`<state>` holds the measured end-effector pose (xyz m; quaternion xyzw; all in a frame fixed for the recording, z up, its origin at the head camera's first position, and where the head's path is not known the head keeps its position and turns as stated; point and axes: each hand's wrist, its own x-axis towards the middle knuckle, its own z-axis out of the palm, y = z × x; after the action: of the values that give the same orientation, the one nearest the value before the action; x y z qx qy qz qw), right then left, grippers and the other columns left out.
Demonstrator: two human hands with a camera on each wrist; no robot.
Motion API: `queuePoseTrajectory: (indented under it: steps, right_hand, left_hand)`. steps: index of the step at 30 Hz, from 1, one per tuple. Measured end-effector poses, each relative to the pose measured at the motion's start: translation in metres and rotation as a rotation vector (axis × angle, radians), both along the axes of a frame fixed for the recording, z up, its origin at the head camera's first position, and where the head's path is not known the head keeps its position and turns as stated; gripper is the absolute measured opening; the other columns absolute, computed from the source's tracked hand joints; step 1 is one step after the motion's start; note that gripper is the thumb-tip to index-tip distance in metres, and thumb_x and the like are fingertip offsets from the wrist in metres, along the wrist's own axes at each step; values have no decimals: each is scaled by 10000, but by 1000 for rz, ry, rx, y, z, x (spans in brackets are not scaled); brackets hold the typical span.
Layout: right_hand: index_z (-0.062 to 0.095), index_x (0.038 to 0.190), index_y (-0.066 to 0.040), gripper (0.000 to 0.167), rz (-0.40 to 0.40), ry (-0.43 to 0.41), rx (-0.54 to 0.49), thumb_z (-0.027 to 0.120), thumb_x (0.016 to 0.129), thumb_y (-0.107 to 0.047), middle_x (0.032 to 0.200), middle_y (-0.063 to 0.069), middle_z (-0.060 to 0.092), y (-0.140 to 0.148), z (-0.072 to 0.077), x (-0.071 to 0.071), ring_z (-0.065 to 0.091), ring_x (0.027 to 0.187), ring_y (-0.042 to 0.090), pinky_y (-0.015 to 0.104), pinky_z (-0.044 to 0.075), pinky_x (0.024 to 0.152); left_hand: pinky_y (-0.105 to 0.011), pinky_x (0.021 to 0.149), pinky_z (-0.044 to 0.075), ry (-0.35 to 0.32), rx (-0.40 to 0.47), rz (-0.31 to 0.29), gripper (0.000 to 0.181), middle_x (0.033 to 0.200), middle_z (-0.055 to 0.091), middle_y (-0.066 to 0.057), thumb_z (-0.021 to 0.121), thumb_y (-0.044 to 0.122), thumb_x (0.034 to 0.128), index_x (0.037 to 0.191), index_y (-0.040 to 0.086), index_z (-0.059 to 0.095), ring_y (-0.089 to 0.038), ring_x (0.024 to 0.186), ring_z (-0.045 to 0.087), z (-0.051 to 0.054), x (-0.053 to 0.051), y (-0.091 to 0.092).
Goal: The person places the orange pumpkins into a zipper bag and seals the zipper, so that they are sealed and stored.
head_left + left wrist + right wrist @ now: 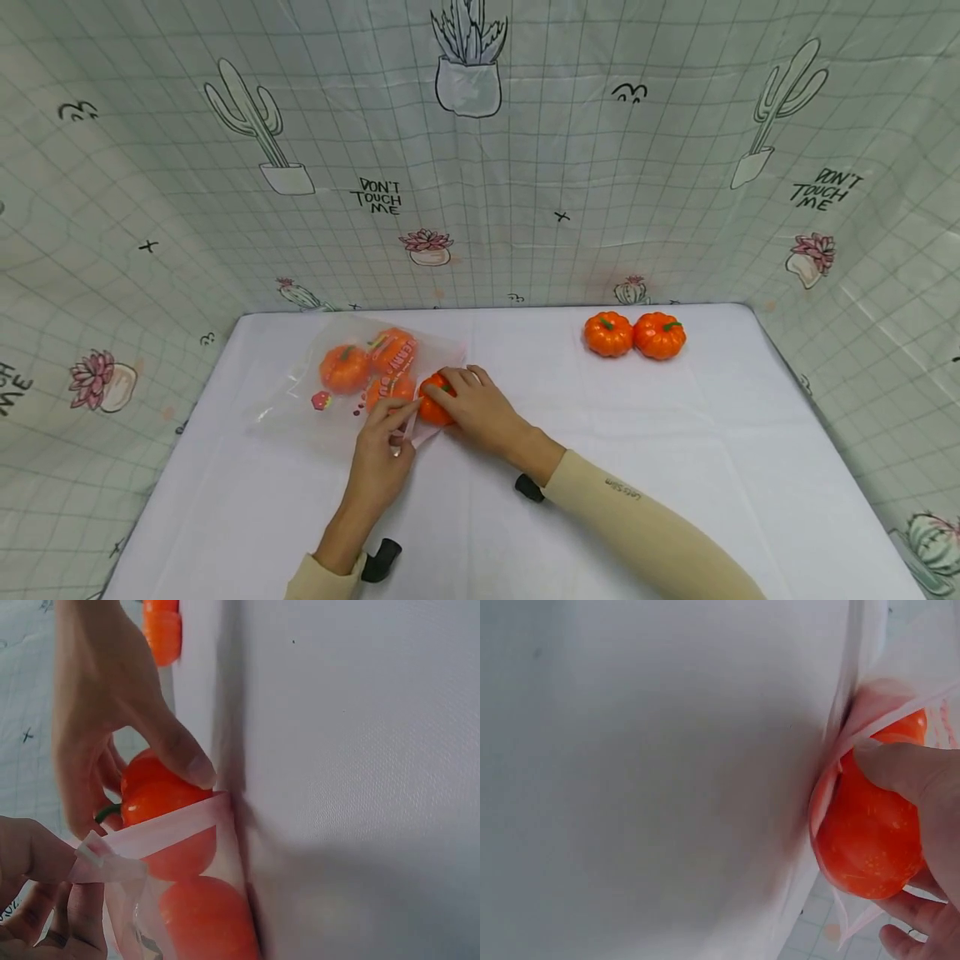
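A clear plastic bag (296, 408) with red print lies on the left of the table, several small orange pumpkins (344, 369) inside it. My left hand (381, 458) pinches the bag's edge at its mouth; the left wrist view shows the pinched pink rim (112, 859). With fingers and thumb around it, my right hand (483, 412) grips another pumpkin (435, 400), partly inside the bag's mouth. In the right wrist view the held pumpkin (870, 832) sits against the bag's pink rim, its far side hidden by the hand.
Two more pumpkins, one (608, 334) touching the other (660, 336), sit near the table's back edge on the right. A white cloth covers the table (645, 417). Behind stands a grid-patterned curtain (525, 167) with cactus drawings.
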<state>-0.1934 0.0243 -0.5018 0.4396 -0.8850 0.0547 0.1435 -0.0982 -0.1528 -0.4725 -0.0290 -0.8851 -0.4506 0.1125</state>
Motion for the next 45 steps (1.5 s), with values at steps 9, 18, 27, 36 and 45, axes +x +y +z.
queuePoseTrajectory:
  steps: [9, 18, 27, 36, 45]
  right_hand:
    - [492, 1508, -150, 748, 30, -99, 18, 877, 878, -275, 1481, 157, 547, 3, -2, 4, 550, 1346, 320, 485, 437, 1169]
    - [516, 1482, -95, 682, 23, -42, -17, 843, 891, -195, 1436, 136, 573, 16, -3, 5, 575, 1310, 299, 448, 467, 1142]
    - [610, 1371, -123, 576, -8, 72, -107, 869, 891, -309, 1278, 73, 636, 14, -11, 3, 658, 1149, 260, 396, 552, 1019]
    - [616, 1323, -127, 500, -21, 112, -126, 856, 897, -227, 1243, 61, 623, -4, -11, 1, 652, 1117, 251, 370, 569, 971]
    - [617, 1388, -116, 606, -85, -61, -155, 874, 883, -330, 1256, 73, 629, -1, -8, 10, 633, 1149, 259, 402, 565, 988]
  left_hand:
    - [-213, 814, 568, 0, 18, 3, 525, 1178, 619, -127, 640, -243, 835, 1318, -51, 708, -235, 966, 577, -3, 1, -1]
    - [-210, 794, 561, 27, 37, -11, 537, 1159, 619, -125, 611, -254, 818, 1311, -64, 706, -223, 948, 557, -3, 1, -2]
    - [-203, 808, 562, 4, 35, -1, 530, 1156, 618, -124, 621, -247, 831, 1318, -57, 705, -229, 958, 560, 0, 1, -2]
    - [-219, 787, 569, 18, 39, -1, 532, 1176, 626, -140, 621, -248, 819, 1309, -59, 710, -238, 927, 590, -1, 1, -1]
    - [-227, 746, 564, 76, 63, -18, 538, 1155, 633, -136, 602, -275, 785, 1269, -74, 723, -230, 898, 586, 0, 2, -2]
